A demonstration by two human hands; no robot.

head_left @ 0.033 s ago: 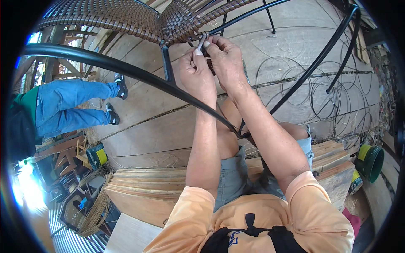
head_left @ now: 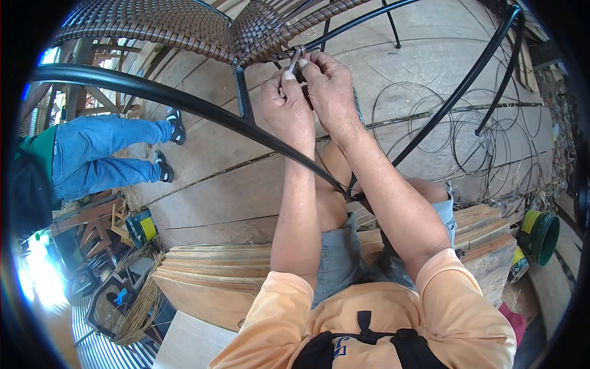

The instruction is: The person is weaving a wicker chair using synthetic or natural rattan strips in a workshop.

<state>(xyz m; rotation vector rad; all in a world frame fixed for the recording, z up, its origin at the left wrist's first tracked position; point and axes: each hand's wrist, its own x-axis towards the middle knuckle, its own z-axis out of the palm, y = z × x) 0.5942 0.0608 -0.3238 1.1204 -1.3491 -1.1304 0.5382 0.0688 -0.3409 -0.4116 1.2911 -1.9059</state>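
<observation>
1. Nearest the camera, our orange shirt [head_left: 393,320] and grey shorts [head_left: 341,261] filled the lower edge; we sat on stacked wooden boards [head_left: 215,273].
2. Both forearms reached up over a black metal frame tube [head_left: 184,101] that crossed in front of our knees.
3. Our left hand [head_left: 286,111] had its grip closed, fingers curled around a thin strand [head_left: 295,58] at the edge of the weave.
4. Our right hand [head_left: 332,89] touched the left, its grip pinched together on the same strand, thumb and forefinger at the top.
5. The strand sat just below the brown woven seat panel [head_left: 184,27], beside the frame's upright bar [head_left: 241,92].
6. On the plank floor [head_left: 430,55] to the right lay loose coils of thin wire [head_left: 467,135].
7. A green bucket [head_left: 541,237] stood at the far right.
8. At the left, another person in blue jeans [head_left: 104,154] and dark shoes stood well apart from our hands.
</observation>
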